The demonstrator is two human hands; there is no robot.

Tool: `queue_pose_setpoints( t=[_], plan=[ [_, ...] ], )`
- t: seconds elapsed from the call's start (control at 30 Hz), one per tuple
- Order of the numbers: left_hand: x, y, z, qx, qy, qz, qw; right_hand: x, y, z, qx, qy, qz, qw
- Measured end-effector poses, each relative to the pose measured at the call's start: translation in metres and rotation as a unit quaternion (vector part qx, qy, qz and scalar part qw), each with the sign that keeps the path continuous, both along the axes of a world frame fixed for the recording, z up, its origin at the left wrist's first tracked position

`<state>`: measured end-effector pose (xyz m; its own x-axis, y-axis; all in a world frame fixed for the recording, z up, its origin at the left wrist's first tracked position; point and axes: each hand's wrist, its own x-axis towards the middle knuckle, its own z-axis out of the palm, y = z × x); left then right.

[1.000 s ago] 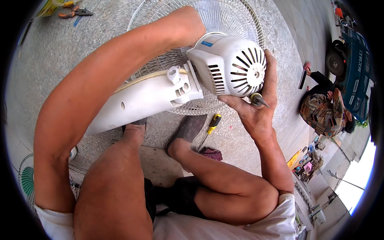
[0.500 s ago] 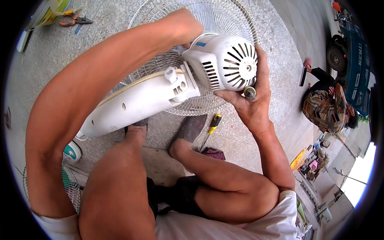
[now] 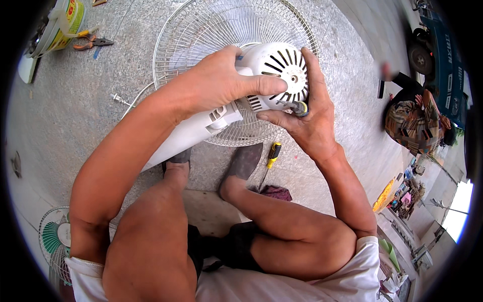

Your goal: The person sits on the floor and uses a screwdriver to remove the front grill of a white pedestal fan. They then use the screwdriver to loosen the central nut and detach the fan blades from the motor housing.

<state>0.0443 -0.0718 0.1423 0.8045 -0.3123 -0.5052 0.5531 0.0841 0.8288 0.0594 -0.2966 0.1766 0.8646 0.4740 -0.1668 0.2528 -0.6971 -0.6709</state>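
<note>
- Left hand [image 3: 216, 78]: thumb lies across the slotted rear of the white motor housing [image 3: 280, 60]; the other fingers are mostly hidden, so I cannot tell whether they are clamped.
- Right hand [image 3: 316, 118]: thumb and forefinger stand apart, clasping the housing from below and from the right; a small tool with a yellowish end [image 3: 301, 108] sits in the same grip, shaft toward the slots.
- Change: half a second ago the left hand is out behind the housing, over the grille; now its thumb is on the rear cover. The housing thus has a hand on either side, and the left hand covers part of it.
- Housing: upper centre of frame, slotted end toward the wearer, in front of the round wire grille [image 3: 176, 43]. White fan column [image 3: 178, 135] slants down-left from it, partly behind the left forearm.
- Below, centre: yellow-and-black screwdriver [image 3: 274, 154] on the floor, its shaft end near a dark red cloth [image 3: 277, 193].
- Left of the grille: pale cord with plug [image 3: 118, 98].
- Upper left: orange-handled pliers [image 3: 93, 43] beside a bucket [image 3: 74, 24].
- Lower left: green-bladed fan [image 3: 52, 236].
- Right edge: another person [image 3: 413, 126] near a blue-green vehicle [image 3: 443, 65].
</note>
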Motion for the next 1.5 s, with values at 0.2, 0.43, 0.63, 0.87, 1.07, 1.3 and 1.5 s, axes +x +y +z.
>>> queue_pose_setpoints(
  t=[0.2,0.43,0.63,0.87,1.07,1.3,1.5],
  plan=[
    [-0.006,-0.003,-0.003,0.025,-0.023,0.027,0.999,0.014,-0.047,0.007,0.008,0.017,-0.094,0.995],
    [-0.003,-0.002,-0.008,0.053,-0.011,0.010,0.998,0.021,-0.143,-0.087,-0.044,0.188,-0.451,0.871],
    [0.000,0.001,0.000,0.095,-0.001,-0.013,0.995,-0.009,-0.142,-0.143,0.109,0.285,-0.436,0.847],
    [0.029,0.015,0.008,0.064,-0.030,-0.112,0.991,-0.049,-0.126,-0.126,0.176,0.361,-0.468,0.787],
    [0.070,0.032,0.018,0.145,-0.047,-0.284,0.947,-0.152,-0.093,-0.117,0.290,0.473,-0.492,0.671],
    [0.091,0.028,0.018,0.132,0.036,-0.444,0.886,-0.202,-0.101,-0.092,0.205,0.618,-0.368,0.664],
    [0.093,0.028,0.021,0.120,0.089,-0.434,0.888,-0.197,-0.131,-0.079,0.060,0.494,-0.327,0.804]
  ],
)
